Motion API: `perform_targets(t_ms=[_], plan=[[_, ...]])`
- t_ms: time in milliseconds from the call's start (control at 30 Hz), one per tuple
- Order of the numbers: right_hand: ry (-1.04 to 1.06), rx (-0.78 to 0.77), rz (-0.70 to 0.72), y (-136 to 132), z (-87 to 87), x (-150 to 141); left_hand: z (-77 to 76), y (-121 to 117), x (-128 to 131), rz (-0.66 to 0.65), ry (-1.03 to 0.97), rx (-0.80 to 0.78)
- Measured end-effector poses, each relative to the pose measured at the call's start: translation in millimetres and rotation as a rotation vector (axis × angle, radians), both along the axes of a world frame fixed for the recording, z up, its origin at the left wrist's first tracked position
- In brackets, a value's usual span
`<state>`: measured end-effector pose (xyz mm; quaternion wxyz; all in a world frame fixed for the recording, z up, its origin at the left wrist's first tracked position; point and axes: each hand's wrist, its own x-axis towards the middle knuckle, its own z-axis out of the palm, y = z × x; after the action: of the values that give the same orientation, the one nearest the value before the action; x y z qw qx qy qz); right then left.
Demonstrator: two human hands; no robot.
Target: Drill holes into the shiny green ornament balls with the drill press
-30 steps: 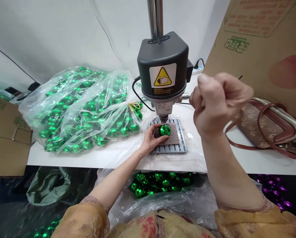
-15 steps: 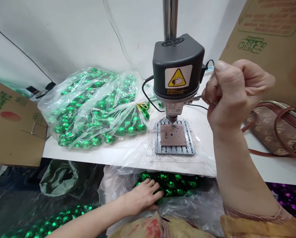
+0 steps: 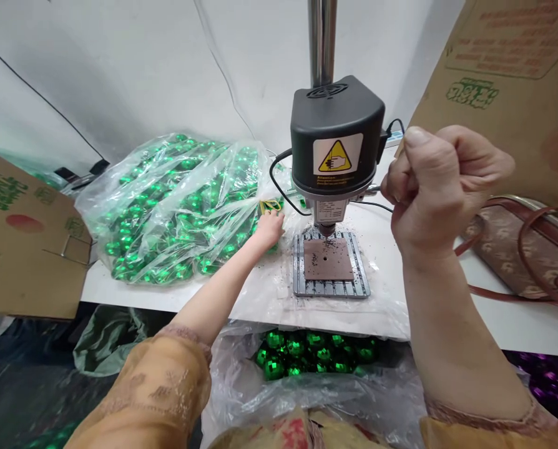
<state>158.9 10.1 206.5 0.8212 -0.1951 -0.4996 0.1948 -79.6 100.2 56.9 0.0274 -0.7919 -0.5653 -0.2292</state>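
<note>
My left hand (image 3: 269,228) rests against the clear plastic bag (image 3: 176,212) of green faceted baubles, next to its yellow tie (image 3: 270,204), and holds nothing I can see. My right hand (image 3: 442,187) is a raised fist around the silver feed lever (image 3: 375,188) of the black bench drill (image 3: 337,140), with the lever's grip hidden in it. The drill chuck (image 3: 326,228) hangs just above a brown pad (image 3: 328,259) with a small central hole and scattered dark shavings. The pad sits on a slotted metal base (image 3: 331,292).
Below the white table's front edge (image 3: 279,318), more green baubles lie in an open plastic bag (image 3: 307,355). Cardboard sheets (image 3: 26,237) stand at the left, with a brown handbag (image 3: 517,249) at the right. Purple baubles (image 3: 550,380) lie at lower right.
The green bauble on the pad a second ago is gone. My left hand went down to the lower bag, then up to the clear bag. My right fist stays on the lever.
</note>
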Motion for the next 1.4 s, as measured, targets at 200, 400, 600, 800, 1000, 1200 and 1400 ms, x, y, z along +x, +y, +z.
perform_targets(t_ms=[200,400,600,800,1000,1200,1400], plan=[[0.001,0.006,-0.007,-0.7,-0.8,-0.3,2.6,-10.7,-3.4,0.101,-0.129,0.03],[0.009,0.015,-0.015,-1.5,-0.5,-2.3,19.0,-71.1,8.7,-0.014,-1.184,-0.326],[0.019,0.03,0.006,-1.4,-0.3,-2.3,8.7,-100.4,31.8,-0.068,-1.711,-0.817],[0.011,0.021,-0.001,-2.0,-1.5,-2.1,-6.8,-104.1,40.8,-0.039,-1.45,-0.639],[0.028,0.023,0.017,-0.1,-2.5,-1.4,-18.0,-99.8,44.6,-0.195,-1.126,-0.583],[-0.023,0.025,0.002,-1.2,-4.4,0.2,-9.9,-97.9,46.9,-0.229,-0.825,-0.55],[-0.049,0.027,-0.019,-2.0,-5.3,-0.8,-3.1,-97.3,54.8,-0.265,-0.597,-0.422]])
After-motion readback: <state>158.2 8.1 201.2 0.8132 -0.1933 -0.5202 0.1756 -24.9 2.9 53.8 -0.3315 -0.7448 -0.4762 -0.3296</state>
